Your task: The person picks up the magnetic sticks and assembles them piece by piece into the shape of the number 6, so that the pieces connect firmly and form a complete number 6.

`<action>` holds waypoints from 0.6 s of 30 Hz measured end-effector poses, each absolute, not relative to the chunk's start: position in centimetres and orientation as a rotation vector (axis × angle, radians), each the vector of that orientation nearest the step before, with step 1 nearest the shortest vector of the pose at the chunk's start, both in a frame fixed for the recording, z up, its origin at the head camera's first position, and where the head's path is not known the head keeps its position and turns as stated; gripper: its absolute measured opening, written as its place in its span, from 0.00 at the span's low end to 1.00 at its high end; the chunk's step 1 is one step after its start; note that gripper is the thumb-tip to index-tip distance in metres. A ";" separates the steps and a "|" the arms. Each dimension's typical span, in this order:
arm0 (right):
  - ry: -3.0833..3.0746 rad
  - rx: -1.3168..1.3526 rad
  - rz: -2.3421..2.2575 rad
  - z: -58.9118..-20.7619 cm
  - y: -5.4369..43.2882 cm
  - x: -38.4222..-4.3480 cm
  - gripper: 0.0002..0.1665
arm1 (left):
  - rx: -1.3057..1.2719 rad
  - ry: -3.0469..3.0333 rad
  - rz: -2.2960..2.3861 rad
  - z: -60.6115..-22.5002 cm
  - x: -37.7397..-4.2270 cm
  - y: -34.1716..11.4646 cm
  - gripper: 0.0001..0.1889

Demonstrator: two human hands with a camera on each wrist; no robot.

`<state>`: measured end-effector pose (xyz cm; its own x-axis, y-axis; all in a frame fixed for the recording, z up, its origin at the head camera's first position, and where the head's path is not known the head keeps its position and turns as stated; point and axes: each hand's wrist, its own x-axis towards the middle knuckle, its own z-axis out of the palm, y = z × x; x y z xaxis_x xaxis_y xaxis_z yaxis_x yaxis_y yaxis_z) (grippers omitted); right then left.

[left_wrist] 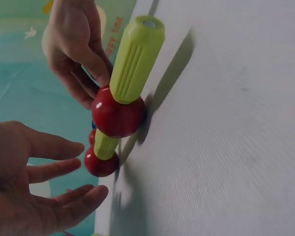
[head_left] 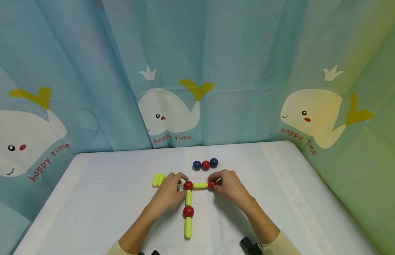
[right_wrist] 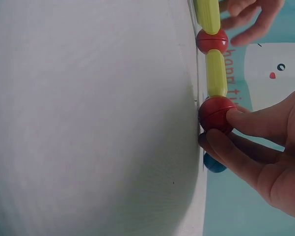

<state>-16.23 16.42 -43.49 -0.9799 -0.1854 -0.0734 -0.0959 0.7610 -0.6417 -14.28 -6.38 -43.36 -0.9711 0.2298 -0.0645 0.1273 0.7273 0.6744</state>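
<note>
Yellow-green rods and red balls form a joined L-shaped chain on the table. My right hand [head_left: 230,186] pinches the red ball [right_wrist: 217,114] at the chain's right end between thumb and fingers. A yellow-green rod [head_left: 200,185] links that ball to the corner red ball [head_left: 188,185]. Beside the corner ball, my left hand [left_wrist: 44,182] has its fingers spread and holds nothing. From the corner, a second rod [head_left: 188,198] runs toward the near side to another red ball [head_left: 188,211], followed by a rod [left_wrist: 137,61] with a free end.
Behind the chain, a blue ball [head_left: 197,165], a red ball [head_left: 206,165] and another blue ball [head_left: 214,163] sit in a row. Spare yellow-green rods [head_left: 158,180] lie left of my left hand, partly hidden by it. A whale-print curtain [head_left: 242,117] hangs behind the white table [head_left: 114,184].
</note>
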 end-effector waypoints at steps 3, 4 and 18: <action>2.826 -0.236 -1.022 -43.5 16.4 -16.3 0.15 | 0.360 2.773 1.058 -43.7 -15.0 -6.0 0.19; 2.827 -0.240 -1.025 -43.5 16.5 -16.3 0.15 | 0.377 2.766 1.052 -43.7 -15.1 -5.9 0.18; 2.824 -0.231 -1.011 -43.3 16.4 -16.3 0.15 | 0.297 2.706 1.074 -43.5 -16.3 -5.3 0.12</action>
<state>-16.31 16.37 -43.33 -0.9794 -0.1883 -0.0729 -0.0993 0.7632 -0.6385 -16.32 -5.32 -43.48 -0.9565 0.2641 -0.1238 0.1074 0.7134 0.6925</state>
